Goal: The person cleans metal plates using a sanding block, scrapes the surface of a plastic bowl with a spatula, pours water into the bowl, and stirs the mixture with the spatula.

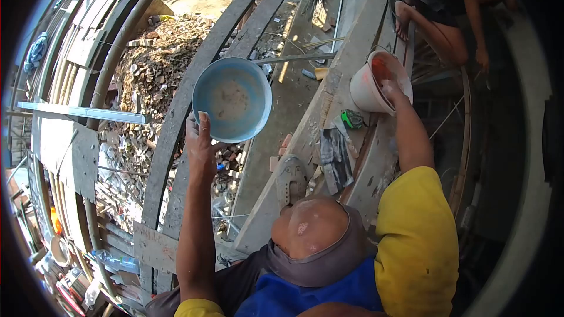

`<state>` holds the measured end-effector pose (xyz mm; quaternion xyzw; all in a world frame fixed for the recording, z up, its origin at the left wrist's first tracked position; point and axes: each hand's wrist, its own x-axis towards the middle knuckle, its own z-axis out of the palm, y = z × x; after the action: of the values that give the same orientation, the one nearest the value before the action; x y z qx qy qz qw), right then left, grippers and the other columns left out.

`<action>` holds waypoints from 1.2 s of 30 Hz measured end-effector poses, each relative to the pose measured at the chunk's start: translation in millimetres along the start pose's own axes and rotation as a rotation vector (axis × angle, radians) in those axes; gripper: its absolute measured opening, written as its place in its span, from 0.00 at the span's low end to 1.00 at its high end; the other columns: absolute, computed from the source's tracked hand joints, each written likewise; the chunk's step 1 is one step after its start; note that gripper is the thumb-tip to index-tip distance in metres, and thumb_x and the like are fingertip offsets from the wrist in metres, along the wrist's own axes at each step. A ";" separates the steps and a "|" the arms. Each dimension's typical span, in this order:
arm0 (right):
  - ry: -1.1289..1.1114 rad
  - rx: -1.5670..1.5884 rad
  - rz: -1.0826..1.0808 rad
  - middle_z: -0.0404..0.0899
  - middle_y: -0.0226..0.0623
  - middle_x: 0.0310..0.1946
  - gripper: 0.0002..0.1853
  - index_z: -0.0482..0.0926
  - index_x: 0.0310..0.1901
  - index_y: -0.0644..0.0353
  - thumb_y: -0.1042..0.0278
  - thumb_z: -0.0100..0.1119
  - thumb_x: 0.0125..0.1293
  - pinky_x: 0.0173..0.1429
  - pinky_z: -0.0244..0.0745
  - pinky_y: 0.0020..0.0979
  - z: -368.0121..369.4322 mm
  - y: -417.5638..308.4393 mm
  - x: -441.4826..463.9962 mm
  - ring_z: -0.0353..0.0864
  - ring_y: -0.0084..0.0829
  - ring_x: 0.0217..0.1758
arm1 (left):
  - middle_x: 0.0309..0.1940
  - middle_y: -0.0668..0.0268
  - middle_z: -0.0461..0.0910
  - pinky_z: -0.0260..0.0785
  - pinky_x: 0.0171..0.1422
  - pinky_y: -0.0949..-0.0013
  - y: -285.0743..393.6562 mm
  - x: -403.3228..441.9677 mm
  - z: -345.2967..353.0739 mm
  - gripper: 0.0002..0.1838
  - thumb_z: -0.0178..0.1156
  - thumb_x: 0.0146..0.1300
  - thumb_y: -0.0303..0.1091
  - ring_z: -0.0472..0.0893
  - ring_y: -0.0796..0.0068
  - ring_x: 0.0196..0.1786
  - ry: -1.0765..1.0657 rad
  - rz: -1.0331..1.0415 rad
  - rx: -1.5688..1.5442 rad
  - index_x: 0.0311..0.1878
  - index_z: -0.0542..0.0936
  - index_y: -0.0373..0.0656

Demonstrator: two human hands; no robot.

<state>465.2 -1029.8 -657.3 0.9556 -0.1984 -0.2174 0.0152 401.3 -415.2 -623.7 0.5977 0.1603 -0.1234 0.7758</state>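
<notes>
My left hand (202,144) holds a round blue bowl (232,100) by its lower left rim, thumb over the edge. The bowl's inside faces the camera and shows a brownish stain at the bottom. On the right, my right hand (392,91) reaches into a white bucket (367,91) with reddish stains inside. Its fingers are partly hidden inside the bucket, so what they hold, if anything, does not show. A green and black tape measure (352,119) lies on the planks just below the bucket.
Wooden planks (299,120) run diagonally under my foot (292,179). Dark crumpled material (336,158) lies beside it. Another person (452,12) crouches at the upper right. Rubble (155,70) lies below, left of the curved beams. A metal bar (88,113) crosses the left side.
</notes>
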 end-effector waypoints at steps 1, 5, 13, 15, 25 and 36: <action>-0.074 -0.135 0.037 0.78 0.53 0.58 0.20 0.81 0.56 0.57 0.63 0.50 0.66 0.67 0.69 0.47 -10.2 -11.3 -5.1 0.76 0.53 0.63 | 0.61 0.50 0.71 0.85 0.49 0.53 0.5 -0.3 0.9 0.39 0.49 0.71 0.64 0.80 0.56 0.59 -0.002 0.000 0.003 0.67 0.62 0.37; -0.131 -0.231 0.179 0.75 0.49 0.62 0.21 0.81 0.57 0.55 0.61 0.43 0.70 0.69 0.68 0.49 -8.6 -13.3 5.9 0.74 0.51 0.66 | 0.60 0.51 0.70 0.85 0.48 0.53 -0.6 0.2 1.2 0.38 0.49 0.71 0.64 0.80 0.56 0.58 -0.003 0.003 0.012 0.67 0.62 0.37; -0.073 0.061 0.065 0.77 0.49 0.60 0.20 0.80 0.56 0.55 0.57 0.45 0.71 0.68 0.69 0.50 27.4 60.0 54.2 0.76 0.51 0.63 | 0.61 0.51 0.70 0.85 0.48 0.52 -2.8 3.1 -2.2 0.38 0.51 0.70 0.64 0.80 0.56 0.58 0.011 0.005 -0.027 0.66 0.62 0.37; -0.104 0.271 0.022 0.78 0.50 0.58 0.19 0.80 0.55 0.55 0.57 0.47 0.70 0.67 0.70 0.49 20.4 72.5 53.1 0.77 0.51 0.62 | 0.61 0.51 0.70 0.86 0.47 0.53 0.9 2.4 -0.1 0.38 0.51 0.70 0.64 0.80 0.56 0.57 -0.002 0.015 -0.056 0.66 0.62 0.38; 0.269 -0.218 -0.337 0.74 0.55 0.36 0.10 0.78 0.43 0.65 0.69 0.54 0.63 0.45 0.73 0.43 -99.2 27.8 -94.2 0.77 0.55 0.41 | 0.55 0.49 0.73 0.86 0.42 0.59 19.9 -5.9 16.6 0.40 0.56 0.68 0.62 0.83 0.58 0.53 -0.035 0.041 -0.162 0.64 0.62 0.34; 0.319 -0.208 -0.697 0.69 0.51 0.38 0.04 0.72 0.39 0.62 0.74 0.51 0.64 0.47 0.71 0.49 -189.0 -184.5 -221.4 0.78 0.55 0.46 | 0.56 0.48 0.74 0.85 0.44 0.53 23.2 -18.9 35.3 0.44 0.60 0.65 0.64 0.83 0.57 0.51 -0.105 -0.085 -0.273 0.65 0.60 0.33</action>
<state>430.6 -785.3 -416.9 0.9808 0.1656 -0.0774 0.0679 396.4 -443.4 -587.4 0.4721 0.1601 -0.1642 0.8512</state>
